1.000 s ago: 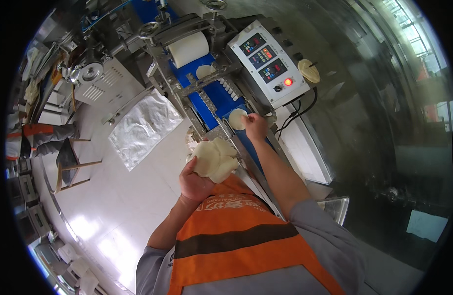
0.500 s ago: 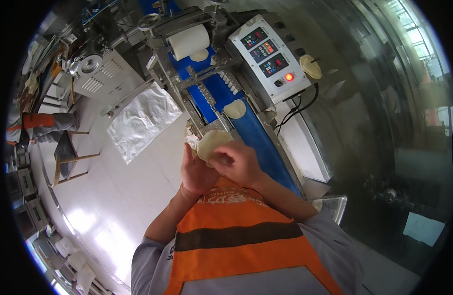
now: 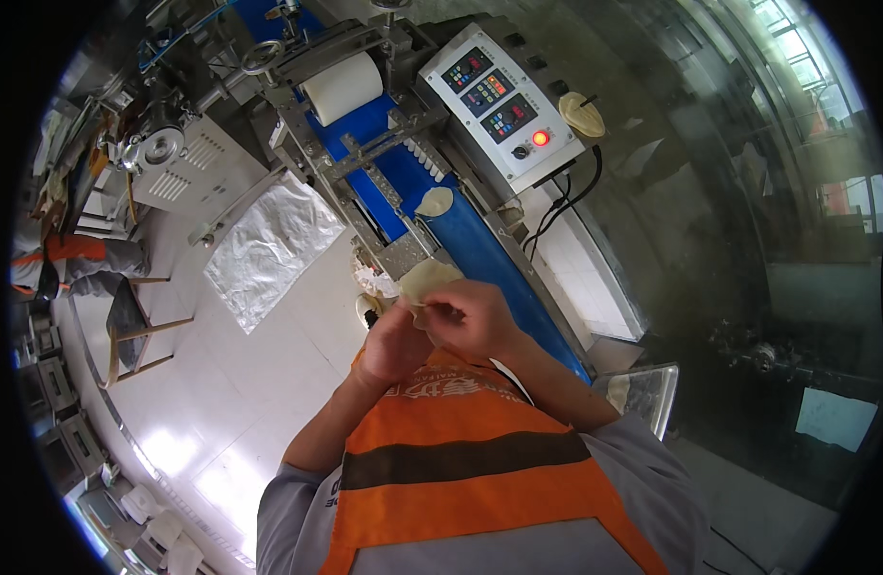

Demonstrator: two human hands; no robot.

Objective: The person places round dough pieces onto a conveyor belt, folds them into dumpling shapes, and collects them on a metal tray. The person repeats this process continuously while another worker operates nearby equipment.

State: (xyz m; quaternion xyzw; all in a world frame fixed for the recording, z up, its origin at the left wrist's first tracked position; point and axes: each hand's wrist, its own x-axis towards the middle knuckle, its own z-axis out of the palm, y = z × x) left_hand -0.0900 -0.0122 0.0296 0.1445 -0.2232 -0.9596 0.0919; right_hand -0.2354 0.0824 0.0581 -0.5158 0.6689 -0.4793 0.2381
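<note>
A thin, pale dough round (image 3: 428,278) is held up in front of my apron, at the near end of the machine. My left hand (image 3: 393,343) supports its near edge with closed fingers. From the right, my right hand (image 3: 472,316) pinches the same edge, its thumb and fingertips meeting close to the left hand. Part of the dough is hidden behind the fingers. Beyond my hands, another dough round (image 3: 435,201) lies on the blue conveyor belt (image 3: 489,266), apart from both hands.
Above the belt sits a white roller (image 3: 344,88). A control box (image 3: 504,110) with a lit red button stands on the machine's right. Silvery plastic sheeting (image 3: 274,251) lies on the floor at left, near a chair (image 3: 135,331). A clear tray (image 3: 644,395) is beside my right elbow.
My hands have come closer together, and the held dough round looks more covered by the fingers. The belt's dough round and the machine appear shifted left and up in view.
</note>
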